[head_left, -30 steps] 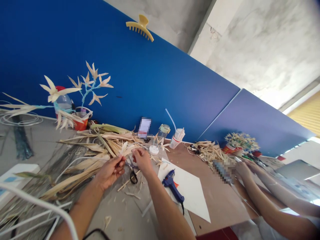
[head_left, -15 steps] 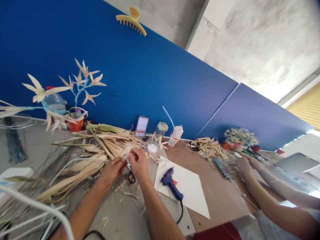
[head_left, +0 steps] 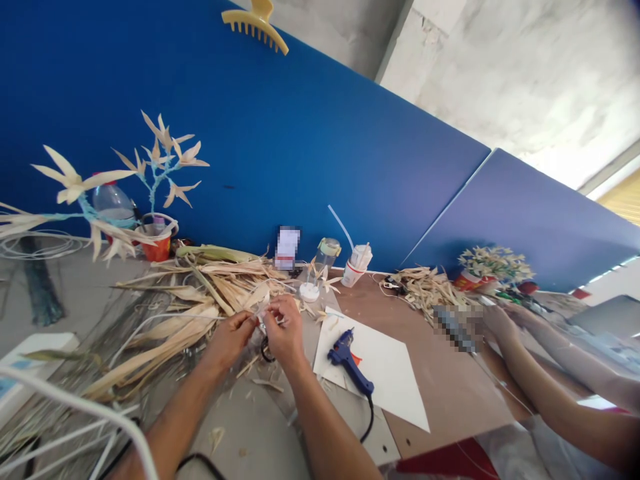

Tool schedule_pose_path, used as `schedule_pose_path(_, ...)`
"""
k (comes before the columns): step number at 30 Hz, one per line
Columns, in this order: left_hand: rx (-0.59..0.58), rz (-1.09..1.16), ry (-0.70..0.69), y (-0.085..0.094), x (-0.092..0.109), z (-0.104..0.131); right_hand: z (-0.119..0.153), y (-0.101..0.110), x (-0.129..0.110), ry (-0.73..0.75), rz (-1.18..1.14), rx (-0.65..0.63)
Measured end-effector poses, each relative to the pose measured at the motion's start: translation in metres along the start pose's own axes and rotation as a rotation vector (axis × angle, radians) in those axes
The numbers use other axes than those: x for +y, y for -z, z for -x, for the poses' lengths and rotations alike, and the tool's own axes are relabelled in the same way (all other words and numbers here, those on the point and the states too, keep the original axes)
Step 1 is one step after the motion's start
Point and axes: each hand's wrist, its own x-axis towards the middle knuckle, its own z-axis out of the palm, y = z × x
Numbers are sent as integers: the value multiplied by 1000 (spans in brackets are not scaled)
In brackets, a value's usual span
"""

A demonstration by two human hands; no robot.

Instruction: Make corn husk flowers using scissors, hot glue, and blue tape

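My left hand (head_left: pixel 235 339) and my right hand (head_left: pixel 286 328) meet over the table, fingertips pinched together. Between them shows a small pale piece of corn husk (head_left: pixel 261 301), partly hidden by the fingers. Just below the right hand is a black loop (head_left: pixel 268 349), like a scissors handle; whether it is held or lies on the table I cannot tell. Behind and left of my hands spreads a heap of dried corn husks (head_left: pixel 200 313). A blue glue gun (head_left: pixel 353 365) rests on a white sheet (head_left: pixel 395 393), to the right of my right forearm.
Husk flowers on blue stems (head_left: pixel 159 175) stand at the left by a red cup (head_left: pixel 157 249). Along the blue partition (head_left: pixel 320 133) are a phone (head_left: pixel 287 247), a glass jar (head_left: pixel 327 253) and a paper cup (head_left: pixel 353 272). A co-worker's hands (head_left: pixel 500 321) are at the right.
The view has shifted slightly, so the table items sit a little farther right. My hands stay close together, pinching the pale piece.
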Motion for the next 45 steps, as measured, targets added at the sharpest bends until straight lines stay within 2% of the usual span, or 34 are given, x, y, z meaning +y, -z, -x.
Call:
schedule_pose_path(4,58,-317,-223,1,3,1,7,0,-4,172,72,-2)
schedule_pose_path(7,71,-386,-289,3,5,2,11,1,-6,294,141,-34)
schedule_pose_path(10,85,-396,-298,4,6,2,16,5,-9,405,259,-76)
schedule_pose_path(12,78,-361,-292,3,6,3,18,9,-11,502,329,-73)
schedule_pose_path(14,61,-284,-258,2,5,3,19,14,-12,571,360,-8)
schedule_pose_path(18,-9,-99,-165,2,-3,-1,13,20,-12,573,399,151)
schedule_pose_path(23,-45,66,-105,4,-10,-4,1,23,-4,562,498,143)
schedule_pose_path(28,-34,190,-55,0,3,8,0,22,0,577,507,159)
schedule_pose_path(33,-45,311,-27,-3,14,16,4,20,-5,550,468,114)
schedule_pose_path(36,-71,303,-4,-3,15,17,4,24,-9,500,322,78)
schedule_pose_path(38,-91,256,-2,-2,15,16,2,28,-8,398,126,63)
schedule_pose_path(42,-127,109,-3,0,9,14,-8,30,7,46,-277,107)
schedule_pose_path(45,-173,43,8,2,4,11,-13,26,16,-142,-392,6)
